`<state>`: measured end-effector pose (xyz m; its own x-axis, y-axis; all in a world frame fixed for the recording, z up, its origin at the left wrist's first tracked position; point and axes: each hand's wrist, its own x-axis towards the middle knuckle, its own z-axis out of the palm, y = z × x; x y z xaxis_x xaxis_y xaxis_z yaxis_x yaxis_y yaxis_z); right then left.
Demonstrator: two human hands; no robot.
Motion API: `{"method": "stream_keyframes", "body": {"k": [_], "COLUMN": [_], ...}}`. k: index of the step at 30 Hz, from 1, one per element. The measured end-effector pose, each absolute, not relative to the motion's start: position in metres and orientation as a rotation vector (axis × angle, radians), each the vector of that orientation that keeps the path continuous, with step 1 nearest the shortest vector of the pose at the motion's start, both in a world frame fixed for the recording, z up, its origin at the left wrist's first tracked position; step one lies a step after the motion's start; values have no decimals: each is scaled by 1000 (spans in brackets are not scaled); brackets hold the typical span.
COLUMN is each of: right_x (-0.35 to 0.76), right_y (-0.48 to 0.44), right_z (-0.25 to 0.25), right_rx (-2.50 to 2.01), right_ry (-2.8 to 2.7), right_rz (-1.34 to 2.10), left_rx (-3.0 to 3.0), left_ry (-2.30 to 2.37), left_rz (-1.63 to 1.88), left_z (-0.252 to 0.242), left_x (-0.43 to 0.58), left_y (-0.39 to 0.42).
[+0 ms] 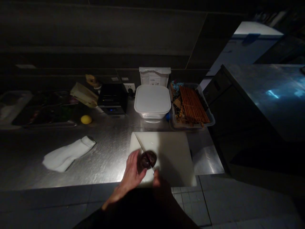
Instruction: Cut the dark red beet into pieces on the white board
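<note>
Resting against left hand [131, 170], under knife blade [140, 143]: dark round item [152, 156].

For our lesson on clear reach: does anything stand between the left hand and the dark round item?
Nothing visible does: the left hand is against the dark round item; the knife crosses over it.

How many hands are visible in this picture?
2. The left hand steadies a dark round item on the white cutting board; the right hand, dimly lit, holds the knife laid across that item.
</note>
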<state>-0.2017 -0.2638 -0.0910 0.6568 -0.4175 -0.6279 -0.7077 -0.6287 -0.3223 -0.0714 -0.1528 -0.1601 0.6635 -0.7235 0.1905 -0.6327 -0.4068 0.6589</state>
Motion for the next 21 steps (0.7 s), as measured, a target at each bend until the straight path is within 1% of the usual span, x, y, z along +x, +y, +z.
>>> {"method": "stream_keyframes", "body": {"k": [4, 9, 12, 16, 21], "right_x": [-200, -201, -209, -227, -248], "right_y": [-261, -257, -257, -271, -309], "right_z": [-104, -112, -113, -114, -110], "right_rx": [-2292, -2336, -2351, -2377, -2403], "right_ry": [916, 949, 961, 937, 1031], "right_rz": [692, 665, 657, 622, 564], "left_rx": [2244, 2158, 2021, 1690, 1680], "left_ry": [-1015, -937, -748, -390, -251], "left_rz": [-232, -286, -421, -755, -856], "left_z": [-168, -167, -163, -156, -139], "left_x": [-98, -90, -87, -80, -62], "left_y": [-154, -160, -154, -143, -135]}}
